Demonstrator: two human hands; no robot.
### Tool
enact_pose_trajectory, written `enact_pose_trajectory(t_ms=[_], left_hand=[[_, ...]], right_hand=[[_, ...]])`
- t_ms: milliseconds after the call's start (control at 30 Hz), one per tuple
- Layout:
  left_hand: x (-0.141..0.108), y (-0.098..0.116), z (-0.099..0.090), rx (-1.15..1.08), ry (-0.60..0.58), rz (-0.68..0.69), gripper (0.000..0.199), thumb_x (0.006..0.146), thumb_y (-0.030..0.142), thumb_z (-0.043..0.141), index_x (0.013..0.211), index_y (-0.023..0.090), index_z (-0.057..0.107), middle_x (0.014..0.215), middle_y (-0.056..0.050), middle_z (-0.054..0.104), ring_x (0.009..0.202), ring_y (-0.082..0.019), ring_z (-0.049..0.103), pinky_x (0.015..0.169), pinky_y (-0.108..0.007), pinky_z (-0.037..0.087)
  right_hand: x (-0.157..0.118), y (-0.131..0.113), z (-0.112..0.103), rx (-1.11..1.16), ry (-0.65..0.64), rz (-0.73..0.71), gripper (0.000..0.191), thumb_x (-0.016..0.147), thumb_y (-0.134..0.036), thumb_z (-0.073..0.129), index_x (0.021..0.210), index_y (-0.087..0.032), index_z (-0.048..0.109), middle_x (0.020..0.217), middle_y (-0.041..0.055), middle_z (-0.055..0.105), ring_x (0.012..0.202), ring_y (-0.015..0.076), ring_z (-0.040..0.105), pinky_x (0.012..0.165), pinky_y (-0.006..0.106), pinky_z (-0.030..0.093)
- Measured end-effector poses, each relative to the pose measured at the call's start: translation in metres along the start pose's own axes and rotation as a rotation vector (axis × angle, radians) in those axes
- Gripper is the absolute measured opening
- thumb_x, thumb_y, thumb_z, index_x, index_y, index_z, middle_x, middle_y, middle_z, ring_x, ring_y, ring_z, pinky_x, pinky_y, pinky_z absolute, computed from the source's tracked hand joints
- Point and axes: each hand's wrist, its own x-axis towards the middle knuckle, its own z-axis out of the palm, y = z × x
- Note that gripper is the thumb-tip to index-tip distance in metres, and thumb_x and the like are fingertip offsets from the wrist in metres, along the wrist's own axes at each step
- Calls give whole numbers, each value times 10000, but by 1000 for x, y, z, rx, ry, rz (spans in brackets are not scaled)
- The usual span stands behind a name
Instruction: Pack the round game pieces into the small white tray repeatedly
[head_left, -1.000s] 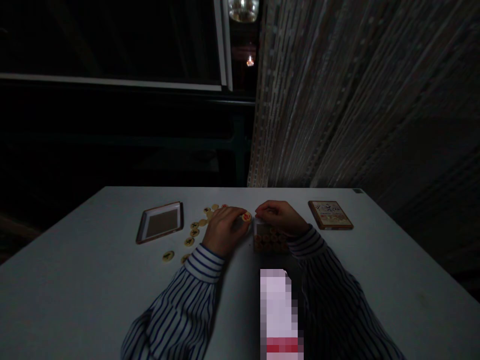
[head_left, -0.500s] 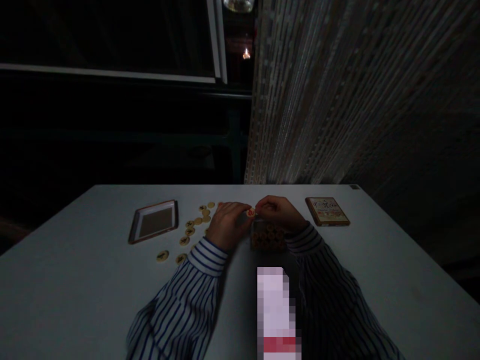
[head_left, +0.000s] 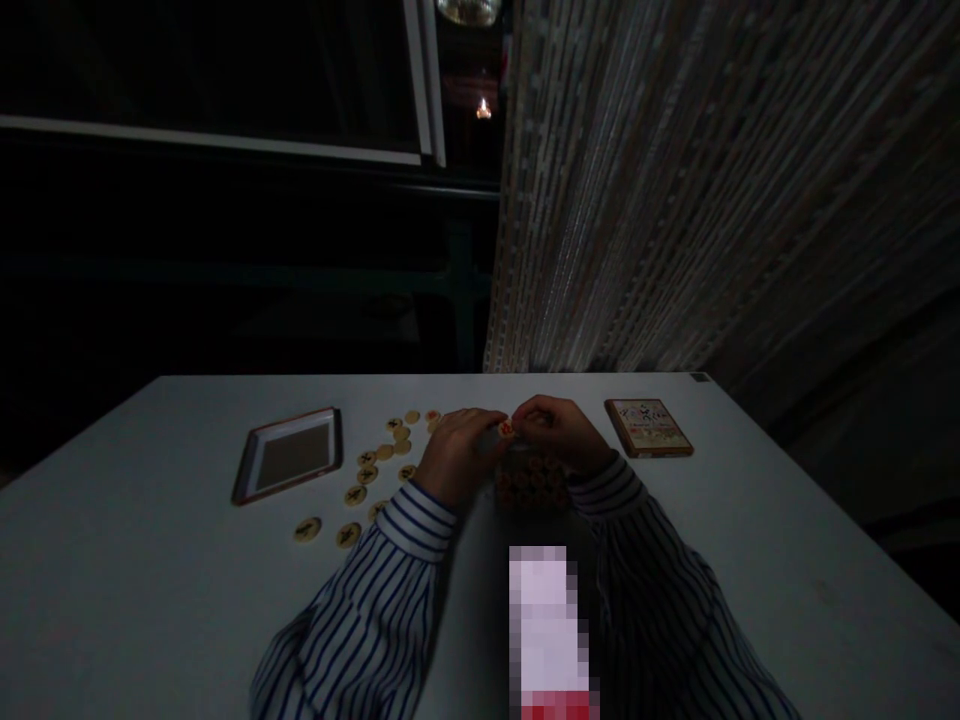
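Evidently, both arms (head_left: 360, 610) angle inward; the left hand (head_left: 456, 455) pinches one red-marked disc (head_left: 507, 428) near one box (head_left: 532, 503); the curled right hand (head_left: 564, 435) meets it, grip unclear. At least thirteen loose discs (head_left: 367, 474) lie leftward.

A beaded string curtain (head_left: 600, 200) hangs behind the white table (head_left: 150, 600) in a dim room.

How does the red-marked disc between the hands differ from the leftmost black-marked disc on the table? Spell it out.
The red-marked disc bears a red character; the black-marked disc bears a dark one.
The red-marked disc is held up between the left hand and the right hand; the black-marked disc lies flat on the table.
Both are round and pale tan.
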Motion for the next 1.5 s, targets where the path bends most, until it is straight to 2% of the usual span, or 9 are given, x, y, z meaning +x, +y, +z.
enact_pose_trajectory(t_ms=[133,300,500,667,833,1033,1200,1367,1500], left_hand=[[1,-3,0,-225,-21,-154,333,725,326,569,1022,176,567,909,-58,647,851,-175,591,768,-324,460],[4,-1,-3,-555,-24,-377,336,715,329,566,991,136,580,835,-57,662,806,-163,610,750,-301,480],[8,1,-7,-813,-39,-577,311,680,313,601,921,116,600,801,-60,678,765,-160,622,702,-277,487],[8,-1,-9,-832,8,-599,269,666,306,619,856,115,634,818,-69,686,785,-172,621,722,-285,483],[8,-3,-9,-755,13,-585,256,679,323,603,844,134,656,811,-59,690,777,-174,620,717,-287,483],[7,-5,-5,-724,20,-596,204,667,302,607,792,155,671,791,-42,693,748,-167,622,708,-284,489],[7,-6,-2,-715,26,-604,211,653,301,610,781,144,673,760,-45,692,742,-171,620,690,-285,490],[8,-6,-1,-692,11,-576,205,672,295,595,776,137,674,780,-54,688,764,-166,611,709,-275,477],[7,-8,1,-681,-13,-574,222,684,313,579,786,138,670,762,-52,685,728,-163,611,663,-268,477]], right_hand=[[0,-2,0,28,21,3,138,658,-281,585,715,-156,571,587,-17,570,533,88,515,491,201,405],[1,-7,4,54,80,31,153,642,-291,589,708,-156,561,523,-37,524,464,70,458,418,185,345],[7,-12,7,55,92,20,178,625,-308,597,713,-158,558,594,-9,573,518,89,490,459,205,363],[9,-11,6,23,35,-14,215,654,-309,588,798,-150,582,669,15,608,571,105,530,511,221,400],[6,-7,3,-145,-24,-88,252,726,-335,544,905,-170,608,774,32,644,666,123,571,586,231,436],[4,-4,2,-405,-37,-261,260,784,-370,494,937,-195,611,766,13,645,650,109,559,614,225,421],[2,-8,3,-571,-66,-316,265,810,-356,462,955,-188,605,803,32,639,681,121,553,633,237,408],[4,-5,4,-711,-41,-384,262,809,-358,467,941,-181,608,850,56,635,734,140,545,683,259,396],[4,-4,4,-779,-60,-384,275,816,-367,453,962,-189,603,870,58,639,762,151,549,701,271,386]])
